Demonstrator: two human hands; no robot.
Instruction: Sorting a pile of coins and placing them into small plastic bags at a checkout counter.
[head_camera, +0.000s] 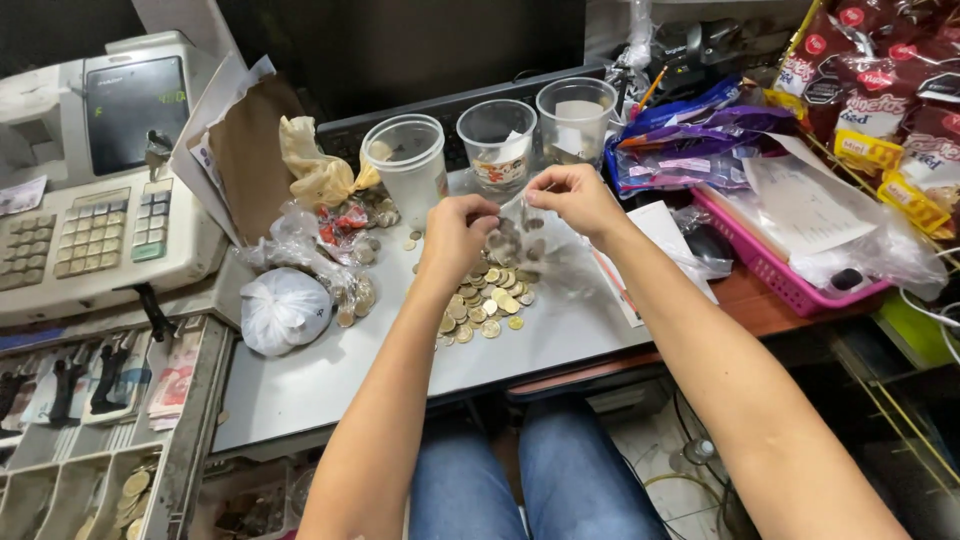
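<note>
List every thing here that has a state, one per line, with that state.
Left hand: pinching the clear plastic bag.
Right hand: pinching the same bag's other edge.
Clear plastic bag: held open, coins inside.
Pile of gold and silver coins: loose on the grey desk.
Three clear plastic cups: upright, uncovered.
White knotted bag: tied shut.
Cash drawer: open.

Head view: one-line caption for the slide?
Both hands, left hand and right hand, hold a clear plastic bag above a pile of coins on a grey tabletop, beside a cash register.
</note>
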